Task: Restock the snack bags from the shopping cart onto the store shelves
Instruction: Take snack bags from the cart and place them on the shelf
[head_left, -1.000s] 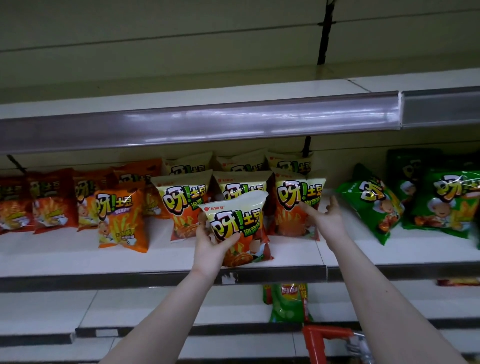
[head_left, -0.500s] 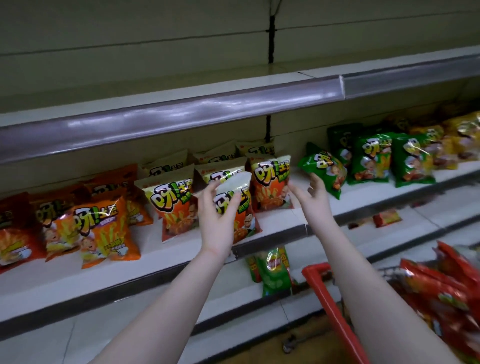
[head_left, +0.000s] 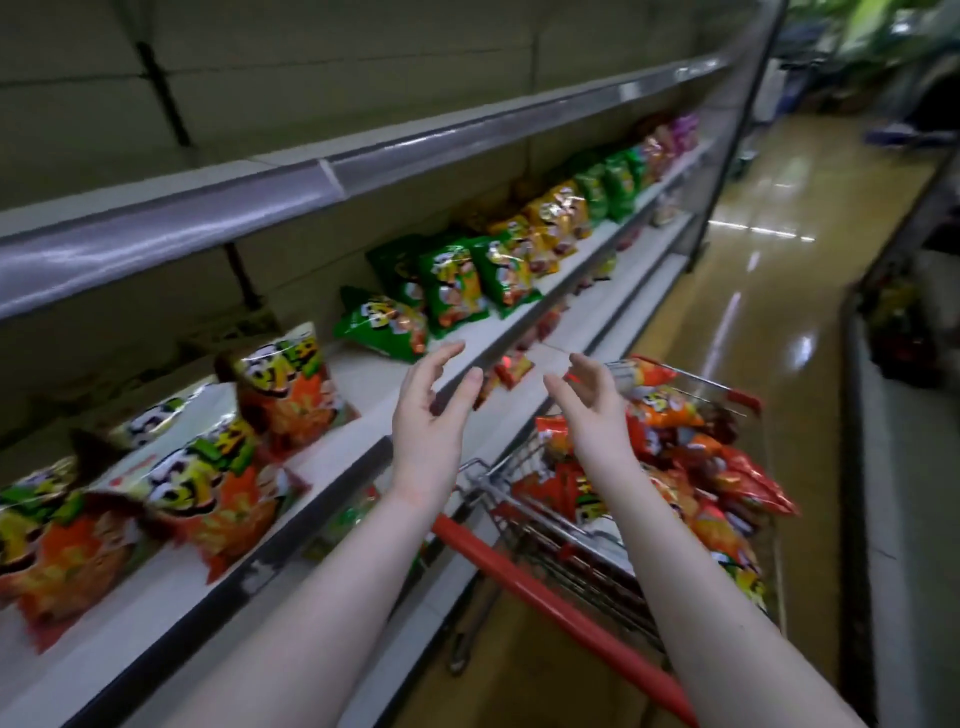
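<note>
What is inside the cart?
The cart holds a heap of snack bags, mostly red and orange, that reaches above its rim. The bags lower in the heap and the cart's floor are covered, so the number of bags cannot be told.

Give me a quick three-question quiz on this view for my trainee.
1. True or false: the left hand grips a snack bag.
2. The shopping cart has a handle that is: A red, B blue, C green.
3. What colour is the tilted bag on the stocked shelf, just left of the left fingertips?
Key: 1 false, the left hand and the right hand are both empty; 2 A; 3 green.
</note>
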